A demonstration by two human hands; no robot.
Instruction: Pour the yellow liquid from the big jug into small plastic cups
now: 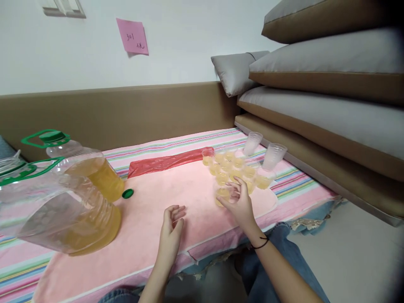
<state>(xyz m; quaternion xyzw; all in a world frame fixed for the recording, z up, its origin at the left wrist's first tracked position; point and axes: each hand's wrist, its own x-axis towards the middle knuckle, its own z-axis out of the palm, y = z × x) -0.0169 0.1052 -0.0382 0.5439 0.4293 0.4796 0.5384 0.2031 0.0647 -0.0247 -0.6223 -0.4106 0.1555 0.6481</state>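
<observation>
My right hand [240,200] has its thumb and fingers around a clear plastic cup [222,197] with yellow liquid in it, at the near side of a group of similar cups. My left hand [173,223] is over the pink towel [151,235], fingers loosely curled and apart, with nothing in it. Several filled cups [229,165] stand close together just beyond my right hand. Two big plastic jugs of yellow liquid, a near jug [91,227] and a far jug [105,176], are on the left. A green cap [128,193] lies beside them.
Two stacks of clear cups, one at the back [252,143] and one nearer [274,156], stand right of the filled cups. A red plastic bag [167,162] lies along the towel's far edge. Big cushions [328,101] are piled at right. A striped cloth [19,269] covers the surface.
</observation>
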